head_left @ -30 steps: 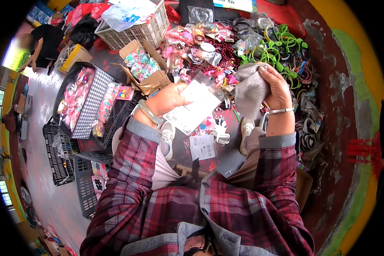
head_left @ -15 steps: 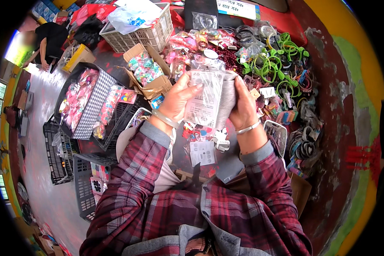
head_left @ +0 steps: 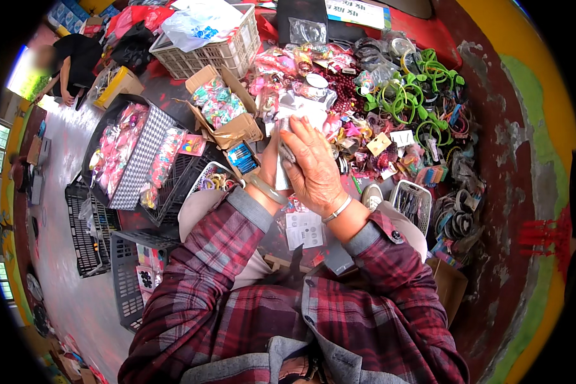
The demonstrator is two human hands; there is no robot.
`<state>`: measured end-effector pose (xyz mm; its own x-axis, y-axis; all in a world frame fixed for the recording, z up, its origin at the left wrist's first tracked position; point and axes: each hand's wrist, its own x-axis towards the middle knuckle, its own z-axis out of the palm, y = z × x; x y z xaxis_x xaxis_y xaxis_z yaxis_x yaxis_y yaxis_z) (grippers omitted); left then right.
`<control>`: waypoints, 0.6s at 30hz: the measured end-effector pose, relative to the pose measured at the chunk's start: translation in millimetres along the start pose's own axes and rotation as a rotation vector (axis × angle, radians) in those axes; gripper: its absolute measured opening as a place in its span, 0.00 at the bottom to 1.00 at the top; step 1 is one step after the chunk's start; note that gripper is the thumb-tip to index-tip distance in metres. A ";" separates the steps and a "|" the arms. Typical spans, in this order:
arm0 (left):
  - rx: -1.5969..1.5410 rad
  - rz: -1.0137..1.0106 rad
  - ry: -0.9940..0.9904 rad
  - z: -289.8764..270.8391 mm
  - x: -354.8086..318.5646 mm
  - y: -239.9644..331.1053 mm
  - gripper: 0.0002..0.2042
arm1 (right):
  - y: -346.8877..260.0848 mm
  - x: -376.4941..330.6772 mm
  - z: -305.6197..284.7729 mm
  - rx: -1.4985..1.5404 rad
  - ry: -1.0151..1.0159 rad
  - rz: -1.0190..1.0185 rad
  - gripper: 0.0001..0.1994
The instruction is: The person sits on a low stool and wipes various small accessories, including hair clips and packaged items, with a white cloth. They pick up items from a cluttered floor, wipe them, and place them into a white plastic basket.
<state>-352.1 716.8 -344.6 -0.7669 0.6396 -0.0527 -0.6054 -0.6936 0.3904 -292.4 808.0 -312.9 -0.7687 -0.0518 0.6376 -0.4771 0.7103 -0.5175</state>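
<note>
A thin grey packet in clear plastic stands almost edge-on in front of me, between my two palms. My left hand grips it from the left side, and its fingers are mostly hidden behind the packet and my other hand. My right hand presses against the right side, fingers together and pointing away from me, thumb bent over the grey edge. Beyond my fingertips lie clear-wrapped pieces and a round white-topped container. Below my hands, a printed white sheet rests on the dark surface.
At the right is a heap of green hair bands and small packaged trinkets. To the left are an open cardboard box of colourful packets, a houndstooth bin and black plastic crates. A person in black is at far left.
The packet has turned from its broad printed face to nearly edge-on and shifted left. My right hand has moved left, from the packet's edge to lie flat against its side.
</note>
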 end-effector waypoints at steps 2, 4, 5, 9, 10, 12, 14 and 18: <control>-0.041 -0.031 -0.126 5.2 1.7 -4.6 0.24 | 10.2 4.8 -2.4 -0.034 0.031 0.000 0.24; -0.271 -0.262 -0.241 3.4 2.2 -6.5 0.21 | 18.4 15.5 -7.9 -0.132 0.109 0.040 0.22; -0.228 -0.293 -0.061 3.9 1.9 -9.0 0.21 | 24.9 17.2 -8.7 -0.113 0.140 0.077 0.21; -0.375 -0.337 -0.211 3.4 4.3 -5.7 0.21 | 33.1 12.5 -6.2 0.006 0.253 0.186 0.18; -0.342 -0.319 -0.153 7.7 5.0 -3.1 0.21 | 30.5 10.1 -4.3 0.007 0.267 0.201 0.18; -0.163 -0.179 -0.063 23.3 7.2 1.0 0.21 | 21.6 5.0 -3.1 -0.001 0.134 0.087 0.21; -0.271 -0.144 -0.406 -32.6 13.4 3.5 0.21 | 2.0 -2.2 3.1 0.114 0.019 -0.018 0.23; -0.158 -0.066 -0.156 -8.1 0.1 -3.7 0.21 | 9.5 5.7 -3.1 0.052 0.004 -0.079 0.23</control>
<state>-351.7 716.7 -353.5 -0.6899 0.7201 0.0738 -0.6882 -0.6841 0.2417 -299.9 816.6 -312.4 -0.7263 -0.1036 0.6795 -0.5579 0.6664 -0.4947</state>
